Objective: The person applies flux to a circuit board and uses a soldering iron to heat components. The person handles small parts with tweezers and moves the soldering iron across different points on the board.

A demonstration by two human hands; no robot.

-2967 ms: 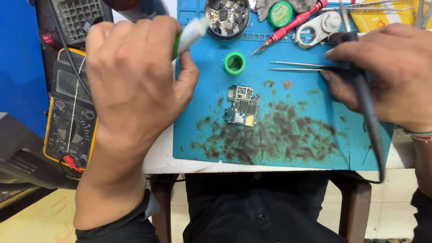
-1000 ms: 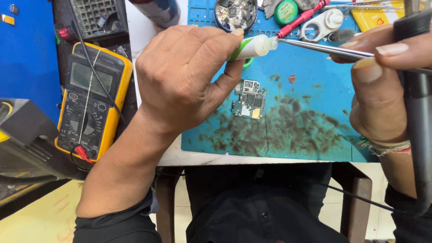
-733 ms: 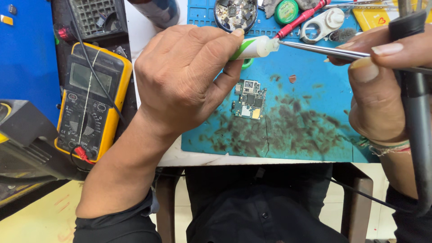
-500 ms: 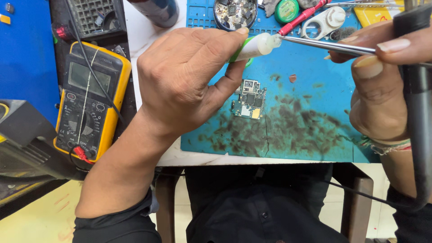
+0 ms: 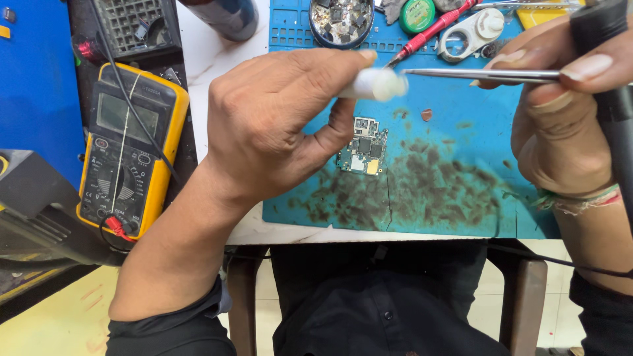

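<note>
circuit board lies on stained blue mat beside yellow multimeter.

My left hand is closed around a small white tube, its tip pointing right, just short of the tips of the thin metal tweezers that I pinch in my right hand. That hand also grips a black tool handle. Between my hands, a small circuit board lies flat on the stained blue mat. A yellow multimeter sits to the left, and a round dish of parts on the far edge
</note>
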